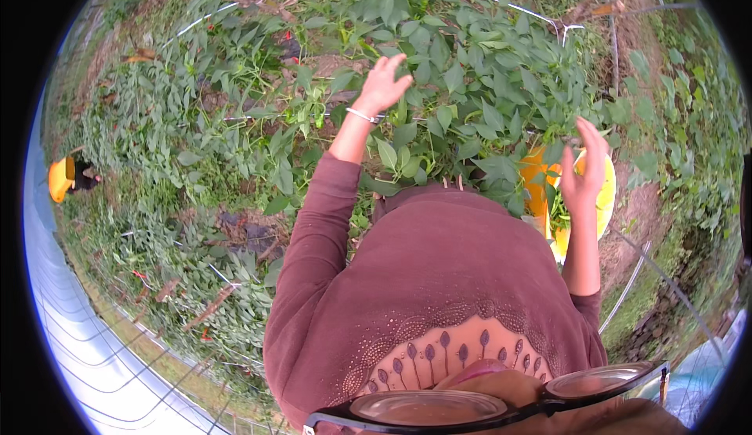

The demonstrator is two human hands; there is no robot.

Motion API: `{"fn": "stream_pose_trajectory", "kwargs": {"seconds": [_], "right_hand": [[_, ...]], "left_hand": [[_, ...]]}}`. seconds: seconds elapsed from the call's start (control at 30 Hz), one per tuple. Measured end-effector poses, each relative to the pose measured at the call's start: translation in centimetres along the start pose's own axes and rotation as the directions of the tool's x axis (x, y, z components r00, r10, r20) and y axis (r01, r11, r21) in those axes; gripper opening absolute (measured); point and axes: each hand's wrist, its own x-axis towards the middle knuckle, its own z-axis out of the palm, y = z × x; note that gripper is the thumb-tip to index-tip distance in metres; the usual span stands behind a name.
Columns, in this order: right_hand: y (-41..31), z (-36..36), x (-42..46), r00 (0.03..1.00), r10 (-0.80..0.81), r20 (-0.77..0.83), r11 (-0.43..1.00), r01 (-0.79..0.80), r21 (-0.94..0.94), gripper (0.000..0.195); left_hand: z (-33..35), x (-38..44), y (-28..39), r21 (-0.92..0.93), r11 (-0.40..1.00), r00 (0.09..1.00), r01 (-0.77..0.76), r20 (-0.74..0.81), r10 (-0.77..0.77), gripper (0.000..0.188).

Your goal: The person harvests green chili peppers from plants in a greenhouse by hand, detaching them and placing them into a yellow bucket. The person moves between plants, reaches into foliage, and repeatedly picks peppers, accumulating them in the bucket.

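Note:
My left hand [385, 85], with a pale bracelet at the wrist, reaches over leafy pepper plants [435, 76]. Its fingers are spread, and nothing shows in them. Slender green peppers [318, 119] hang among the leaves nearby. On the right, my right hand [583, 167] is raised over a yellow bucket [606, 197], thumb apart from the fingers and no object visible between them. Green peppers [559, 211] lie inside the bucket, partly hidden by my hand and forearm. Leaves cover part of the bucket's left side.
White support strings [517, 7] run along the plants, tied to wooden stakes [573, 14]. A bare soil path [637, 200] passes right of the bucket. Far left, another yellow container [61, 180] stands beside a dark shape, perhaps a person. Plastic sheeting [76, 341] borders the lower left.

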Motion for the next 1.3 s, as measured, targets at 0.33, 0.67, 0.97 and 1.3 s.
{"fn": "stream_pose_trajectory", "kwargs": {"seconds": [0.33,0.67,0.97,1.3], "right_hand": [[2.7,31.1,10.9,0.448,0.032,0.894,0.971,0.197,-0.133,0.026],[1.7,36.0,7.2,0.71,-0.129,0.692,0.979,0.204,-0.027,0.035],[-1.5,35.2,3.9,0.631,-0.286,0.721,0.955,0.13,0.265,0.015],[-1.5,33.0,2.2,0.726,-0.303,0.617,0.951,0.192,0.242,0.014]], "left_hand": [[8.5,-7.4,-0.1,-0.046,0.999,0.92,0.003,0.392,0.015,0.038],[7.2,-6.0,-5.4,-0.916,0.094,0.907,0.391,0.365,-0.212,0.029],[11.2,0.6,-11.4,-0.815,-0.278,0.747,0.509,0.579,-0.328,0.017],[17.1,-1.7,-12.4,-0.671,-0.629,0.826,0.392,0.558,-0.079,0.022]]}}
